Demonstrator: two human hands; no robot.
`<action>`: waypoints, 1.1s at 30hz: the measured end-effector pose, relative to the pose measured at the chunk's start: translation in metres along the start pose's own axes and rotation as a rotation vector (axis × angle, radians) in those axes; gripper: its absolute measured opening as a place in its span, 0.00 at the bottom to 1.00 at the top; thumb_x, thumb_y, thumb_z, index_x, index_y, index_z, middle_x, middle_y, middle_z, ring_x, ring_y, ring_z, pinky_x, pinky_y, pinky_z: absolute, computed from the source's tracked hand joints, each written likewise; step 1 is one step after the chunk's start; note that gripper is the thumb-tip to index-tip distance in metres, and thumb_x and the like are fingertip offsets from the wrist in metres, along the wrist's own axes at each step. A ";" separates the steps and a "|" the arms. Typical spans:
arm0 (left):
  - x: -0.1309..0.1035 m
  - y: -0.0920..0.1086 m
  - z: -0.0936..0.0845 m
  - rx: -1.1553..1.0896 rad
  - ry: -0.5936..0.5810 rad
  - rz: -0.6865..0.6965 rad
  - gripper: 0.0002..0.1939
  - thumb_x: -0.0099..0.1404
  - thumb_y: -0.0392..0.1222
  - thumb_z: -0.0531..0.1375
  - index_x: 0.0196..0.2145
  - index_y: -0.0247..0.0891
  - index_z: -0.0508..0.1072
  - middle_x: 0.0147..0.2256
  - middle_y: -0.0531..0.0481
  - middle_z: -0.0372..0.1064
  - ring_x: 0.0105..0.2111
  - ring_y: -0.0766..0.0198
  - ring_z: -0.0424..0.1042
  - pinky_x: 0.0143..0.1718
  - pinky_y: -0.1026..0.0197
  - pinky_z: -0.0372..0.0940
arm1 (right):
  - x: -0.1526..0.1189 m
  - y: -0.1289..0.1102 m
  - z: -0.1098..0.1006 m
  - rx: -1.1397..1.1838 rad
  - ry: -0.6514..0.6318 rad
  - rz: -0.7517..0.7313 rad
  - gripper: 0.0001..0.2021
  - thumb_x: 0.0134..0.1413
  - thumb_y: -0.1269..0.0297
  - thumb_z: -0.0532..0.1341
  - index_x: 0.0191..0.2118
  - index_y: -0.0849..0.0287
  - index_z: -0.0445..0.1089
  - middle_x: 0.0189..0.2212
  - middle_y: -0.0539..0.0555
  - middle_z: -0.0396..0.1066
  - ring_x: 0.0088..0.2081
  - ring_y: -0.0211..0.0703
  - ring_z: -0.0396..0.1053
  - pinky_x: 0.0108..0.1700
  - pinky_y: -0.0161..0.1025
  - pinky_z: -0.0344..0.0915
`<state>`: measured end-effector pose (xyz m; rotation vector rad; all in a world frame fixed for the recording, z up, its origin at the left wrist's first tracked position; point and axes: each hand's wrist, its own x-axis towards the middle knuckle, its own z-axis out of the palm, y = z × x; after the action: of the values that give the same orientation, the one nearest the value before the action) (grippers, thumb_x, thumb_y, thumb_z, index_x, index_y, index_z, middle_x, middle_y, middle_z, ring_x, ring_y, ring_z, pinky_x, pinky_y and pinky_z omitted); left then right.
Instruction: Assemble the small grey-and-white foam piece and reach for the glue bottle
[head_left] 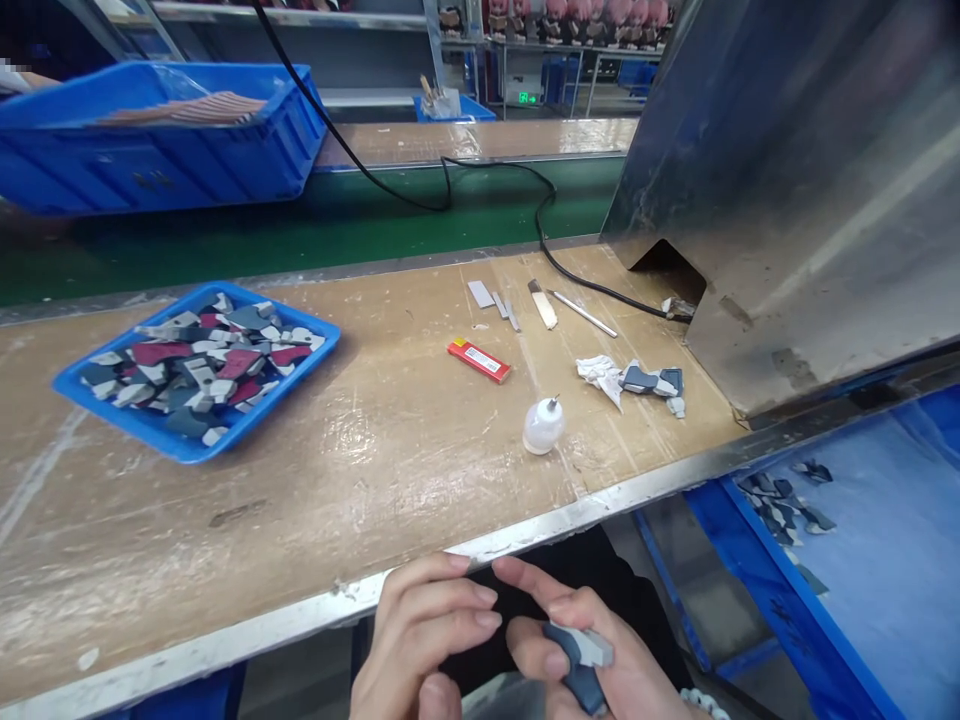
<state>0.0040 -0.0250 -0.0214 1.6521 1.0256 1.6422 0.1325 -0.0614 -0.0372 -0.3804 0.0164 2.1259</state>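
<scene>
In my right hand (615,650) I hold a small piece in dark blue-grey and light grey (589,668), pressed between the thumb and curled fingers, while the index finger points out toward my left hand. My left hand (424,640) is beside it at the table edge, fingers stretched and slightly curved, with nothing visible in them. On the table ahead stands a small white squeeze bottle (543,426) with a thin metal tip. Similar grey pieces (651,382) lie beside a crumpled white tissue (600,374) to the right.
A blue tray (202,452) of grey, white and dark red pieces sits on the left. A red box (478,360), a pencil-like stick (583,314) and a black cable (600,290) lie further back. A metal housing (810,200) rises at right, above a blue bin (885,540).
</scene>
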 end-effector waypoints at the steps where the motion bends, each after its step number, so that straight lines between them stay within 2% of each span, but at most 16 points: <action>1: 0.000 0.000 0.000 0.002 0.001 0.001 0.19 0.75 0.51 0.53 0.32 0.39 0.75 0.31 0.49 0.72 0.41 0.54 0.68 0.44 0.54 0.61 | -0.001 0.001 0.000 0.001 -0.004 -0.003 0.18 0.51 0.56 0.71 0.49 0.52 0.78 0.22 0.41 0.66 0.09 0.19 0.43 0.12 0.22 0.47; 5: -0.001 -0.001 -0.001 0.007 -0.010 0.021 0.20 0.75 0.52 0.52 0.32 0.39 0.75 0.31 0.48 0.71 0.41 0.53 0.68 0.45 0.53 0.61 | -0.005 0.005 -0.001 -0.022 0.002 0.002 0.20 0.52 0.57 0.71 0.52 0.49 0.77 0.21 0.41 0.65 0.09 0.19 0.44 0.11 0.22 0.47; 7: -0.001 -0.002 -0.006 0.002 -0.034 0.029 0.20 0.76 0.53 0.52 0.33 0.39 0.75 0.31 0.48 0.71 0.42 0.53 0.67 0.46 0.52 0.61 | -0.007 0.007 -0.001 -0.046 0.060 -0.014 0.21 0.52 0.57 0.70 0.53 0.48 0.76 0.22 0.41 0.65 0.09 0.20 0.43 0.11 0.22 0.43; 11: 0.001 -0.006 -0.025 -0.027 -0.252 0.075 0.18 0.76 0.49 0.51 0.40 0.38 0.77 0.36 0.45 0.73 0.46 0.53 0.68 0.48 0.52 0.64 | -0.012 0.008 0.005 -0.027 0.212 -0.013 0.24 0.50 0.58 0.71 0.55 0.45 0.74 0.23 0.39 0.64 0.09 0.19 0.42 0.11 0.23 0.39; 13: 0.002 -0.008 -0.032 -0.040 -0.319 0.077 0.18 0.76 0.48 0.51 0.42 0.37 0.77 0.37 0.44 0.74 0.48 0.53 0.68 0.49 0.52 0.65 | -0.014 0.008 0.009 0.001 0.274 0.020 0.27 0.49 0.59 0.71 0.57 0.44 0.72 0.23 0.37 0.64 0.09 0.20 0.42 0.11 0.24 0.37; 19: 0.000 -0.012 -0.035 -0.054 -0.312 0.088 0.18 0.76 0.48 0.50 0.42 0.37 0.77 0.38 0.44 0.73 0.48 0.53 0.68 0.51 0.51 0.64 | -0.015 0.008 0.015 0.046 0.445 0.060 0.32 0.42 0.64 0.71 0.57 0.47 0.69 0.21 0.34 0.62 0.10 0.21 0.42 0.12 0.25 0.32; 25: 0.000 -0.006 -0.034 -0.070 -0.264 0.079 0.18 0.75 0.49 0.50 0.41 0.40 0.78 0.36 0.46 0.73 0.46 0.52 0.68 0.51 0.51 0.64 | -0.016 0.014 0.011 0.133 0.632 0.096 0.27 0.53 0.70 0.62 0.59 0.49 0.66 0.19 0.35 0.57 0.10 0.22 0.39 0.15 0.25 0.27; 29: -0.002 -0.004 -0.033 -0.032 -0.240 0.062 0.19 0.75 0.52 0.50 0.39 0.43 0.78 0.34 0.46 0.72 0.44 0.52 0.68 0.47 0.50 0.66 | -0.019 0.020 -0.007 0.165 0.732 0.038 0.29 0.49 0.70 0.67 0.59 0.51 0.66 0.19 0.36 0.57 0.13 0.22 0.37 0.17 0.26 0.26; 33: -0.005 -0.010 -0.035 -0.050 -0.267 0.091 0.19 0.75 0.51 0.50 0.41 0.42 0.78 0.35 0.45 0.72 0.45 0.51 0.67 0.48 0.49 0.65 | -0.021 0.025 -0.030 0.207 0.748 -0.008 0.29 0.48 0.71 0.66 0.58 0.50 0.67 0.21 0.38 0.59 0.14 0.23 0.38 0.18 0.26 0.27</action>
<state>-0.0319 -0.0279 -0.0303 1.8477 0.7816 1.4411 0.1302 -0.0970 -0.0631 -1.0193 0.6548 1.8374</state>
